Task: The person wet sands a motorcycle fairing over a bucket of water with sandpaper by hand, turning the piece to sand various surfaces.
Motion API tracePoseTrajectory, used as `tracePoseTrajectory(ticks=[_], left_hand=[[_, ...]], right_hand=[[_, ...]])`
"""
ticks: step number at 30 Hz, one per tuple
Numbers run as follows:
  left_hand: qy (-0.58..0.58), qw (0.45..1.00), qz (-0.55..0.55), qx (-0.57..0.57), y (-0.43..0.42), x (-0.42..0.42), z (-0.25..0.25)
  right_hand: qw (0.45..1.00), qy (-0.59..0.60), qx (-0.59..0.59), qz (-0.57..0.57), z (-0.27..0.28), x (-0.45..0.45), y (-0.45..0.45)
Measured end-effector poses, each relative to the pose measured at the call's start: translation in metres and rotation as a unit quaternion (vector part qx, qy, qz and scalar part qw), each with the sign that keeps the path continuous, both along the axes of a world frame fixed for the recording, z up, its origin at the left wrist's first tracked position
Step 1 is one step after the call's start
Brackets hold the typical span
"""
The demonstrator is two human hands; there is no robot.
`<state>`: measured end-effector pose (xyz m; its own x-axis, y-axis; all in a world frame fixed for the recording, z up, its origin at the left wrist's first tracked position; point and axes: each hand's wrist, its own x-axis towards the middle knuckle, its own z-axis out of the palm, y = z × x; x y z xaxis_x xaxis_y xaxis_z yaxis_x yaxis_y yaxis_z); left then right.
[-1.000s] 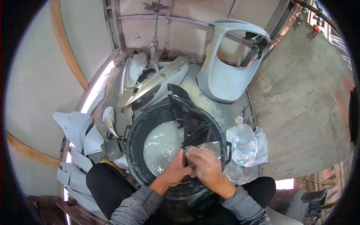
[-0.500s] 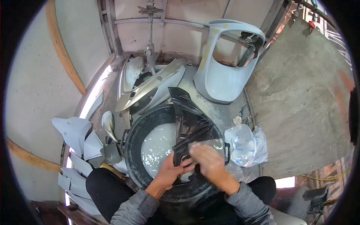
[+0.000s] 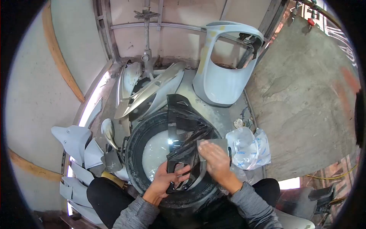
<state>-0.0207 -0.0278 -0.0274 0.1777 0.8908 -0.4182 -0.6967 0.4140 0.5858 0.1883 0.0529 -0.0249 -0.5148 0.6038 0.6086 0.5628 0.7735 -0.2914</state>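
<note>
My left hand (image 3: 169, 179) is closed on the lower end of a glossy black plastic panel (image 3: 187, 131), its fingers through an opening there. The wet panel is tilted over a black tub (image 3: 133, 152) of cloudy whitish water (image 3: 153, 150). My right hand (image 3: 215, 158) presses a grey sheet, which looks like sandpaper (image 3: 221, 143), against the panel's right edge. Its fingers lie over the sheet and hide part of it.
A pale blue-grey fairing (image 3: 217, 86) stands at the back. Gold and silver panels (image 3: 156, 91) lie behind the tub, a mirror (image 3: 108, 129) and light grey panels (image 3: 72, 141) to the left. A clear plastic bag (image 3: 249, 150) sits at the right.
The panel has turned and shifted slightly left and down, with my left hand lower on it. My right hand has moved right and down, and more of the grey sheet shows.
</note>
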Motion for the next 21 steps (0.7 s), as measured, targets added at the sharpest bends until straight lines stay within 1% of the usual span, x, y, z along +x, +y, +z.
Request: tracePoseTrajectory(ticks=[1,2,4,5,6,8,9,10,12,13,14,16,17,19,20,21], left_hand=[[-0.009,1.0,0.026,-0.003,-0.001,0.0,-0.002],[-0.007,1.0,0.022,-0.001,-0.001,-0.003,-0.003],[0.0,0.999,-0.039,-0.004,-0.003,-0.01,-0.004],[-0.001,0.999,-0.041,-0.004,-0.003,-0.013,-0.008],[0.002,0.998,-0.057,0.011,-0.003,-0.017,-0.012],[0.006,0.997,-0.074,0.028,-0.003,-0.017,-0.01],[0.013,0.999,-0.039,0.016,-0.004,-0.012,-0.004],[0.019,1.0,-0.004,0.002,-0.006,-0.008,-0.003],[0.01,1.0,-0.013,0.011,-0.008,-0.008,-0.007],[0.005,0.999,-0.021,0.024,-0.005,-0.01,-0.008],[0.006,0.999,-0.023,0.024,-0.005,-0.012,-0.01],[-0.012,0.999,-0.032,0.022,-0.004,-0.015,-0.016],[-0.014,0.999,-0.031,0.022,-0.002,-0.016,-0.02],[-0.046,0.997,-0.05,0.036,-0.004,-0.016,-0.027],[-0.047,0.997,-0.051,0.036,-0.005,-0.015,-0.023],[-0.015,0.999,-0.046,0.023,-0.004,-0.015,-0.01]], right_hand=[[0.999,0.029,-0.014,0.015,-0.001,0.002,0.002],[0.999,0.03,-0.012,0.011,-0.002,0.006,0.013],[0.994,0.049,-0.022,-0.093,-0.01,0.017,0.041],[0.994,0.047,-0.001,-0.103,-0.018,0.016,0.039],[0.996,0.057,0.012,-0.064,-0.024,0.013,0.03],[0.998,0.056,-0.011,-0.027,-0.01,0.004,0.002],[0.998,0.057,0.011,-0.022,-0.018,0.009,0.009],[0.998,0.057,0.011,-0.023,-0.019,0.011,0.02],[0.993,0.071,0.001,-0.092,-0.015,0.015,0.044],[0.993,0.067,0.002,-0.101,-0.02,0.011,0.036],[0.994,0.08,0.015,-0.077,-0.033,0.012,0.026],[0.996,0.08,0.001,-0.044,-0.023,0.006,0.0],[0.996,0.078,0.002,-0.042,-0.021,0.007,0.011],[0.993,0.064,0.011,-0.095,-0.02,0.013,0.037],[0.993,0.063,0.011,-0.096,-0.023,0.014,0.031],[0.994,0.069,0.015,-0.083,-0.026,0.012,0.021]])
